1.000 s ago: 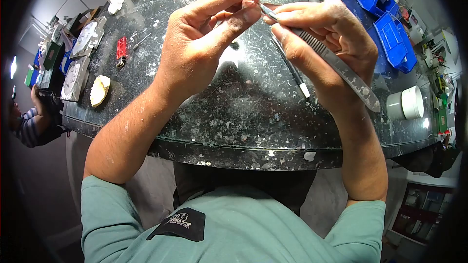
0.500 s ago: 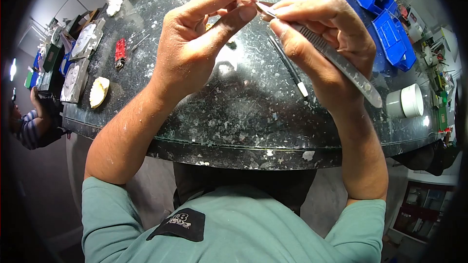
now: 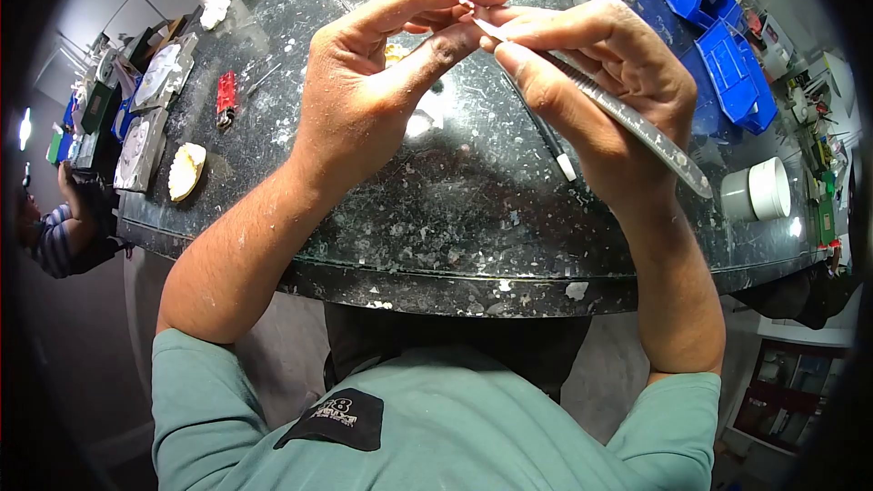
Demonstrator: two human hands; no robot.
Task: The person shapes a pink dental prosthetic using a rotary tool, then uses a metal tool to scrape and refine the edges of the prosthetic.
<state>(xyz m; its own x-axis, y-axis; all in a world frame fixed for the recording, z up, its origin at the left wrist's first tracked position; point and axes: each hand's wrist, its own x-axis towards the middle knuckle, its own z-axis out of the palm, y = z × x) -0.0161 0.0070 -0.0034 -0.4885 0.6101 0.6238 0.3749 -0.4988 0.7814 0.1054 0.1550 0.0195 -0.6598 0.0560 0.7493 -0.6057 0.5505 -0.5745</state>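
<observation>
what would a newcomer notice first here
Two hands raised mid-frame over a dark speckled countertop: the left hand pinches a tiny pale piece while the right hand grips a long flat metal tool, its tip at that piece. Next, the bright blue bins at upper right and a cream cast at the left edge.

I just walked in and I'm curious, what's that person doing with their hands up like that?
The person's left hand pinches a tiny piece between thumb and fingertips; it is too hidden to tell what it is. The right hand holds a thin metal tool with its tip against that piece. Both hands are raised above a dark speckled counter. On it sit a white jar, blue bins and a pale cast.
</observation>
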